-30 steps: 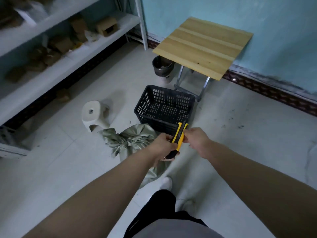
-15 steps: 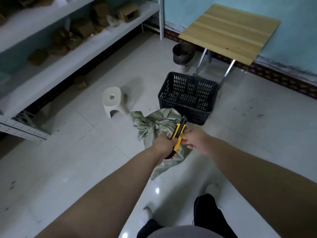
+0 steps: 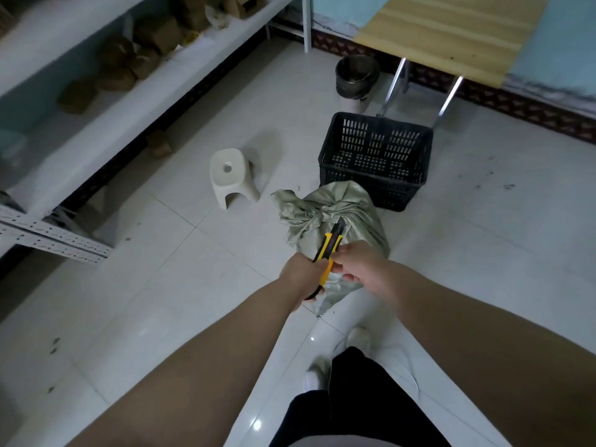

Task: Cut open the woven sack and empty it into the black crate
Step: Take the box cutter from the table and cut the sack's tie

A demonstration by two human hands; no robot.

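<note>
Yellow knife (image 3: 329, 250) gripped in left hand (image 3: 298, 272), right hand (image 3: 356, 264) pinching its body | tied sack (image 3: 338, 217) on floor, touching black crate (image 3: 374, 159)

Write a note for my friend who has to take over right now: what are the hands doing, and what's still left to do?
Left hand: gripping the handle of the yellow utility knife.
Right hand: pinching the knife's middle; whether the blade is out cannot be told.
Woven sack: on the floor, neck still tied, touching the near side of the black crate, which looks empty.
Done: knife in hand, pointed at the sack's knot.
Left: cut the sack open, lift it, tip it into the crate.
</note>
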